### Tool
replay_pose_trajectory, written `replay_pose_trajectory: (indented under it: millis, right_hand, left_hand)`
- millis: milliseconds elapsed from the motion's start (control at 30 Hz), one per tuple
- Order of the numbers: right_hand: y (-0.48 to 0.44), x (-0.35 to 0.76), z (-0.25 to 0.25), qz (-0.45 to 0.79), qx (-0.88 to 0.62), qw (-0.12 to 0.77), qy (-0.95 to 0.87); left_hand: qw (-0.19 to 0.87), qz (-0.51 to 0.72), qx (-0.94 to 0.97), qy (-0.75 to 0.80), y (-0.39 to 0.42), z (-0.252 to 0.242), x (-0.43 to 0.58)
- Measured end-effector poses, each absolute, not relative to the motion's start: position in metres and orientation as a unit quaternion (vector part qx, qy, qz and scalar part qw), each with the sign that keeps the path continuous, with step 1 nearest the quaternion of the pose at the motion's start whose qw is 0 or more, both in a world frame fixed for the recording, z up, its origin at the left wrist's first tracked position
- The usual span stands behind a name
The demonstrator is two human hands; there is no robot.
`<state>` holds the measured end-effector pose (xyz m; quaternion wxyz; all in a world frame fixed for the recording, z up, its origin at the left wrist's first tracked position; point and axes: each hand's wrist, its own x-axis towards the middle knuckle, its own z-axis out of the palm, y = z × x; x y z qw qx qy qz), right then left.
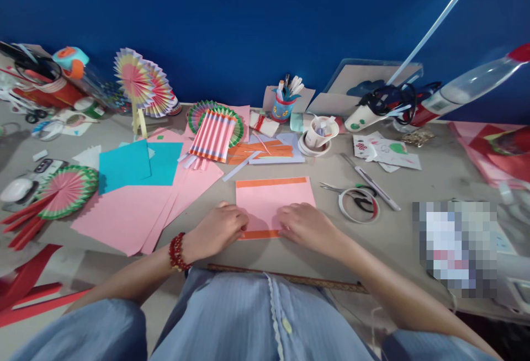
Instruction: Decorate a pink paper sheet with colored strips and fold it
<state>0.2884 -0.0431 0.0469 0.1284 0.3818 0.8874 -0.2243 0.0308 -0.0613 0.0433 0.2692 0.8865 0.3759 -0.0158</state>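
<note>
A pink sheet of paper (265,201) lies flat in front of me, with an orange strip (273,181) along its far edge and another along its near edge. My left hand (221,226), curled closed, grips the sheet's near left corner. At the near edge, right of the middle, my right hand (304,226) is also closed, its bent fingers on the paper. The fingertips of both hands are partly hidden. Just right of the sheet are scissors (331,187), a roll of tape (359,217) and a utility knife (376,187).
Pink sheets (136,206) and blue paper (163,165) spread to the left. A pleated striped paper (213,134) and orange strips (256,152) lie beyond my sheet. Paper fans (132,77), a pen cup (282,108), a white cup (318,136) and a bottle (472,90) line the blue wall.
</note>
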Motion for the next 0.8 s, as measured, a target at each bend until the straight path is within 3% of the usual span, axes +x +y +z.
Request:
replay_pose_trajectory:
  millis: [667,800]
  right_hand:
    - [-0.042,0.287,0.051,-0.218,0.385,0.141,0.886]
    - [-0.042,0.288,0.051,-0.236,0.386,0.128,0.882]
  left_hand:
    - [0.239,0.013,0.883,0.403,-0.058,0.048,0.016]
    - [0.262,0.076,0.918,0.287,-0.065,0.049,0.035]
